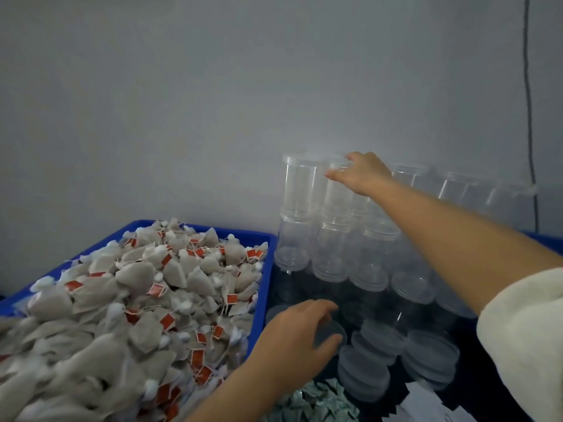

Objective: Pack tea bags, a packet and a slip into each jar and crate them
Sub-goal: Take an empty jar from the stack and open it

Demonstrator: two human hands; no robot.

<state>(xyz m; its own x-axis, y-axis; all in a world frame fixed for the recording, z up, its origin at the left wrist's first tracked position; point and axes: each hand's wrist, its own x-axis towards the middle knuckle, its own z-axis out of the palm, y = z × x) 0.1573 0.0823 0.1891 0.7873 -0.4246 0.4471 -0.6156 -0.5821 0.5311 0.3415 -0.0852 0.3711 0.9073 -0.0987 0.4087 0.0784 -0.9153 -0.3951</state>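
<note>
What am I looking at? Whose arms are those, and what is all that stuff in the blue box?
The picture comes from a camera worn on a person's head, so you see their own two arms reaching forward. The blue tray on the left is heaped with tea bags, each with a little red tag. On the right, against the wall, stand clear plastic jars stacked on each other, with round clear lids piled in front. The right hand reaches up and touches the top of one jar in the upper row. The left hand is lower down, curled over a lid. At the bottom lie small greenish packets and white paper slips.
</note>
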